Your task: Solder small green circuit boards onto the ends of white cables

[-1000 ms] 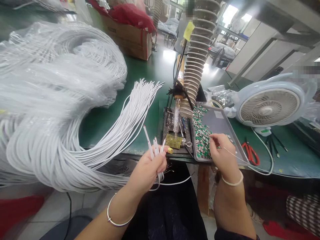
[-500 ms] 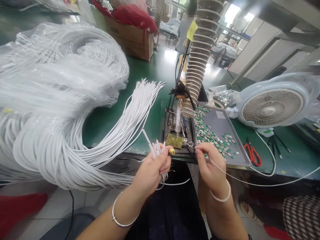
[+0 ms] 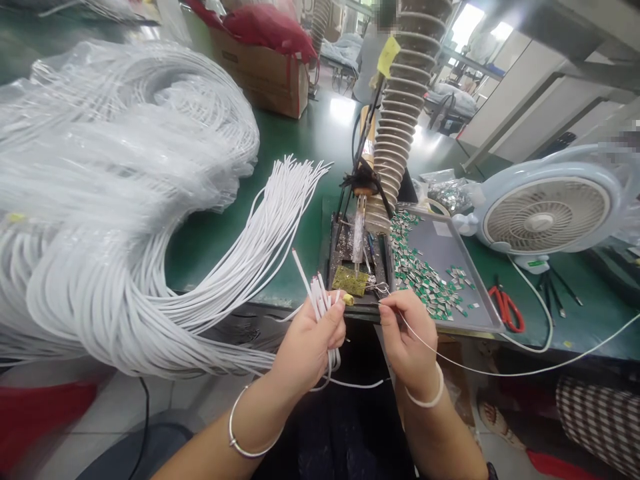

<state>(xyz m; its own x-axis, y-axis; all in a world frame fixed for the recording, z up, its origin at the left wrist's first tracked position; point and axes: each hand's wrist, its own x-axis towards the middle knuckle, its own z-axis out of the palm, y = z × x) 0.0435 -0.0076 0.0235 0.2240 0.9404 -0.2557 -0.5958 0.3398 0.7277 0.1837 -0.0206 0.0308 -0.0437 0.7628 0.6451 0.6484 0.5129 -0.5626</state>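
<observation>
My left hand is shut on a small bunch of white cables, their cut ends pointing up and away. My right hand pinches a thin white wire that runs off to the right edge. Just beyond my hands stands a dark work stand holding a vertical tool with a clear sleeve, with a yellow square pad at its front. A large coil of white cables in clear plastic lies to the left, with loose ends reaching towards my left hand.
A metal tray of small green-and-silver parts lies to the right of the stand. Beyond it are a pale blue fan and red-handled cutters. A tall ribbed column rises behind the stand. A cardboard box sits farther back.
My right hand has moved left, off the tray and towards the stand, drawing the thin wire across the tray's front edge. My left hand has shifted slightly right.
</observation>
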